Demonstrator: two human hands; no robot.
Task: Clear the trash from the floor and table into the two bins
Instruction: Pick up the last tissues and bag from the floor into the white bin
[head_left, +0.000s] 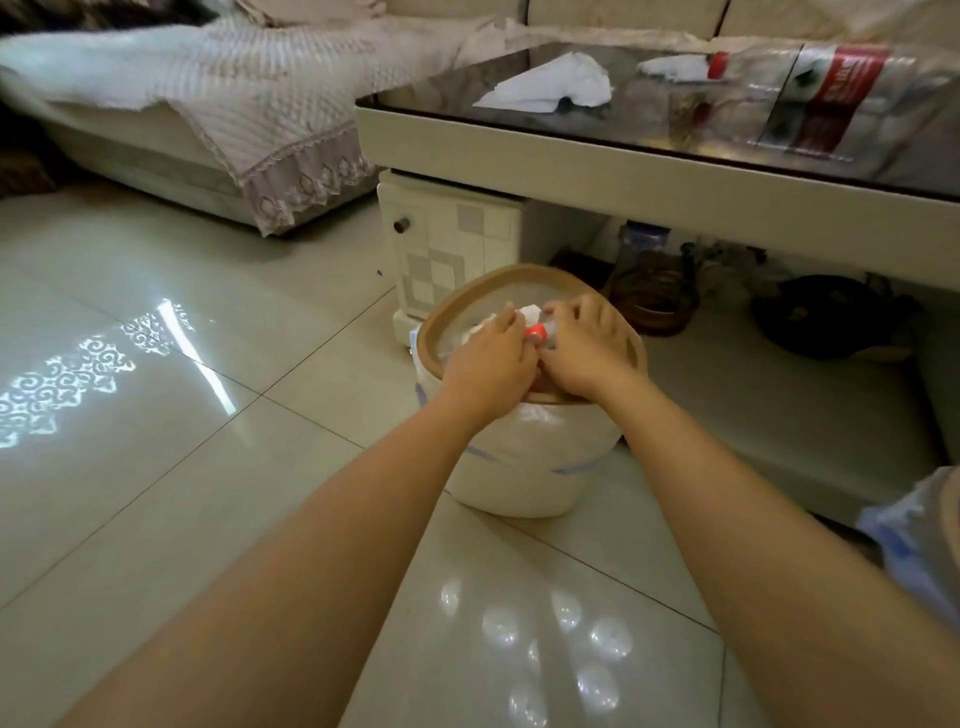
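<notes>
Hands, 2 of them, meet over the bin (530, 462): left hand (488, 364) and right hand (587, 348) curl onto a red-capped bottle (536, 332). White tissue (530, 314) lies just beyond the fingertips.

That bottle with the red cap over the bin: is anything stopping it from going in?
Nothing solid blocks it. The bottle is already at the bin's mouth, held between the left hand and the right hand. White paper trash is piled inside to near the rim, so it may need pressing down.
</notes>
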